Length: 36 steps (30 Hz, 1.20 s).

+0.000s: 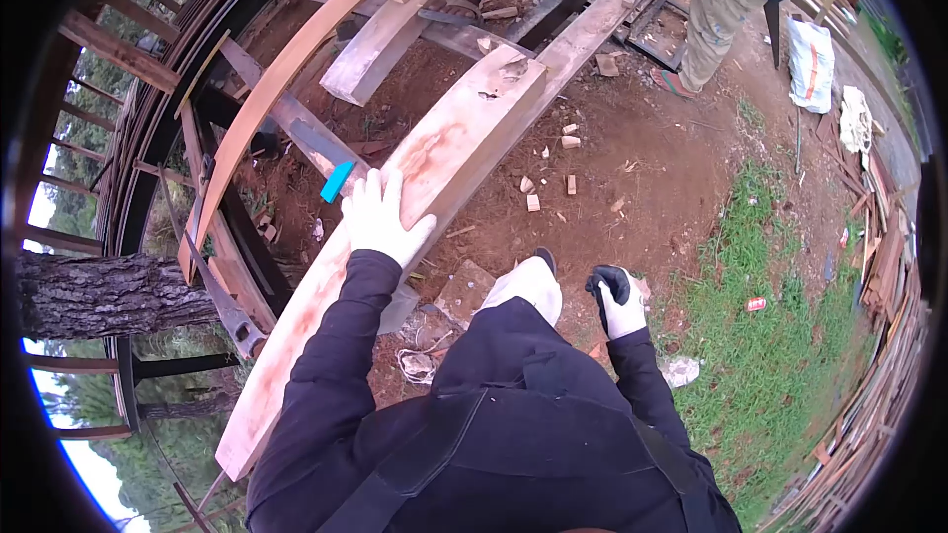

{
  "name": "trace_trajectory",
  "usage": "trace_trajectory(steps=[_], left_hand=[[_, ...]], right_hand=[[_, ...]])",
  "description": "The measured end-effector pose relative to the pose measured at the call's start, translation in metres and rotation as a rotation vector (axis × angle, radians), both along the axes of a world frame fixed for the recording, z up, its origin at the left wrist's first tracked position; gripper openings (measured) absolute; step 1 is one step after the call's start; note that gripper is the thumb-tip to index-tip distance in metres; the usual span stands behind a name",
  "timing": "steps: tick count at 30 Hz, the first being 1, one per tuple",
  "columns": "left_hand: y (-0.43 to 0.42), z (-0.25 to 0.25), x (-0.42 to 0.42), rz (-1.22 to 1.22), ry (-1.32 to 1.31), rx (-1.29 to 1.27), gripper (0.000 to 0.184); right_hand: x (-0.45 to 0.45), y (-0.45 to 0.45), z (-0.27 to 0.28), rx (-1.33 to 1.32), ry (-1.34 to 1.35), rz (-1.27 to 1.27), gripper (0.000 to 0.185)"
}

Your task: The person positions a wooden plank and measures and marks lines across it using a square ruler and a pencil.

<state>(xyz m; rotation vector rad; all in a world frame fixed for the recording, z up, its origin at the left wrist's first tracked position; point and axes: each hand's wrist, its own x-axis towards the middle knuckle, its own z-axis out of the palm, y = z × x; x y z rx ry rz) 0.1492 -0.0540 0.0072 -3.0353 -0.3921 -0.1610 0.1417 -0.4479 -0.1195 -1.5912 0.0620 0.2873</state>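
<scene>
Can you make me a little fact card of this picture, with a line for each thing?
Left hand: white glove, resting on the thick beam
Right hand: fingers curled, away from the beam; can't tell if it holds anything
By left fingertips: bright blue piece
Left of beam: saw
Ground: small wood blocks
Far end: another person, touching a long plank
</scene>
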Motion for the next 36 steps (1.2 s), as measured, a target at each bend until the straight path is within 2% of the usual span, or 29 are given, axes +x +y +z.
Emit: trace_trajectory(steps=[2, 4, 7, 9, 11, 14, 16, 18, 20, 21, 23, 25, 30, 36], left_hand=[[-0.003, -0.003, -0.005, 0.017, -0.02, 0.02, 0.099], [0.002, -0.005, 0.001, 0.043, 0.036, 0.029, 0.102], [-0.014, 0.008, 0.022, 0.148, 0.059, -0.018, 0.101], [-0.018, 0.013, 0.045, 0.223, 0.044, -0.051, 0.099], [-0.013, -0.001, 0.071, 0.164, -0.087, -0.185, 0.096], [-0.024, -0.001, 0.127, 0.151, -0.175, -0.213, 0.092], [-0.045, 0.006, 0.159, 0.164, -0.15, -0.16, 0.089], [-0.059, 0.01, 0.172, 0.385, -0.082, -0.193, 0.087], [-0.063, 0.012, 0.171, 0.415, -0.069, -0.219, 0.084], [-0.067, 0.009, 0.17, 0.402, -0.089, -0.168, 0.084], [-0.067, 0.005, 0.17, 0.389, -0.115, -0.083, 0.083], [-0.063, 0.007, 0.173, 0.39, -0.102, -0.111, 0.082], [-0.048, 0.003, 0.179, 0.366, -0.074, -0.159, 0.076], [-0.061, 0.005, 0.174, 0.378, -0.132, -0.145, 0.074]], right_hand=[[0.021, 0.016, 0.013, -0.03, -0.099, 0.163, 0.028], [0.06, 0.022, 0.036, -0.176, -0.06, 0.32, 0.027], [0.136, 0.03, 0.024, -0.298, -0.188, 0.374, 0.024], [0.184, 0.037, 0.051, -0.312, -0.161, 0.416, 0.024], [0.218, 0.041, 0.062, -0.29, -0.164, 0.397, 0.025], [0.256, 0.04, 0.095, -0.29, -0.058, 0.338, 0.027], [0.27, 0.033, 0.091, -0.314, -0.077, 0.351, 0.028], [0.275, 0.024, 0.078, -0.302, -0.038, 0.399, 0.028], [0.279, 0.014, 0.066, -0.391, 0.029, 0.474, 0.028], [0.28, 0.008, 0.06, -0.477, -0.044, 0.501, 0.027], [0.286, -0.004, 0.047, -0.5, 0.037, 0.578, 0.028], [0.297, -0.016, 0.044, -0.501, 0.115, 0.635, 0.031], [0.351, -0.023, 0.031, -0.663, 0.024, 0.775, 0.039], [0.4, 0.021, 0.032, -0.618, 0.013, 0.833, 0.039]])
